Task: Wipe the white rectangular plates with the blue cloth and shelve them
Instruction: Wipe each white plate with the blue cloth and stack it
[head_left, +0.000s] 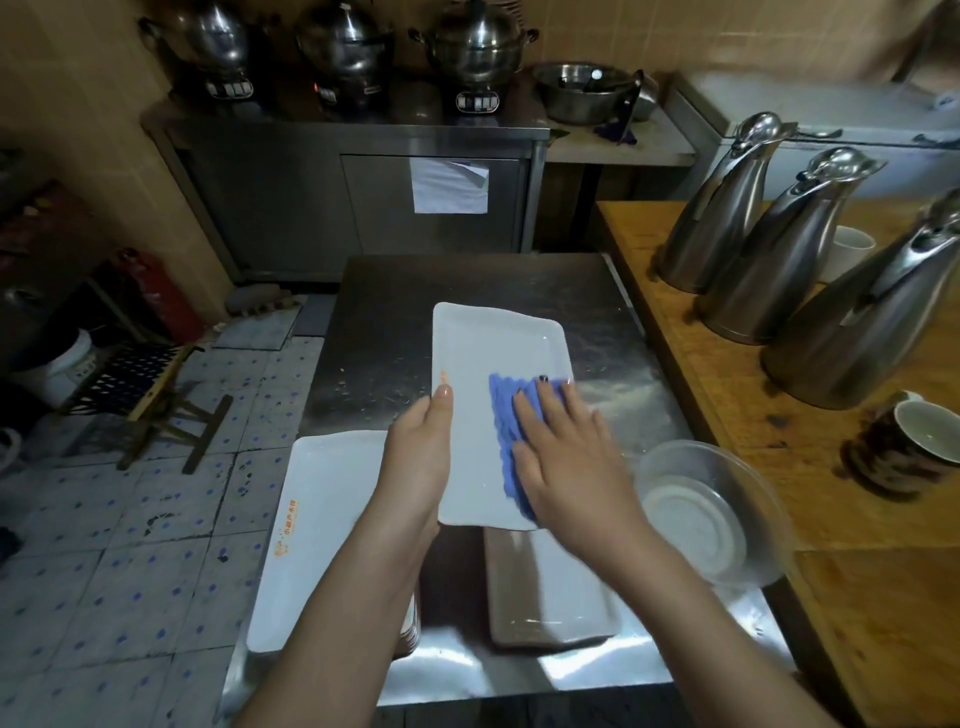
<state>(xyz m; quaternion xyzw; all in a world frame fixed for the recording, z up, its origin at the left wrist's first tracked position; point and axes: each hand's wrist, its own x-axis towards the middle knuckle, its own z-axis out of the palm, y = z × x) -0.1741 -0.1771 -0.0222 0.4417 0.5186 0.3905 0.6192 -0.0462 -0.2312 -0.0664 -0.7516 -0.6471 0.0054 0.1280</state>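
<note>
Left hand (421, 452) grips a white rectangular ceramic plate (488, 343); flat-fingered right hand (566, 457) presses a blue cloth (504, 410) onto it, beside a second white plate (332, 467) with illegible orange print (287, 525).

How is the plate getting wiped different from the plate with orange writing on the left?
The middle plate has the blue cloth on it, pressed by the right hand; the left plate carries nothing. The left hand grips the middle plate's edge; no hand holds the left plate. The left plate overhangs the steel table at its edge; the middle plate does not. Both are white rectangles.
</note>
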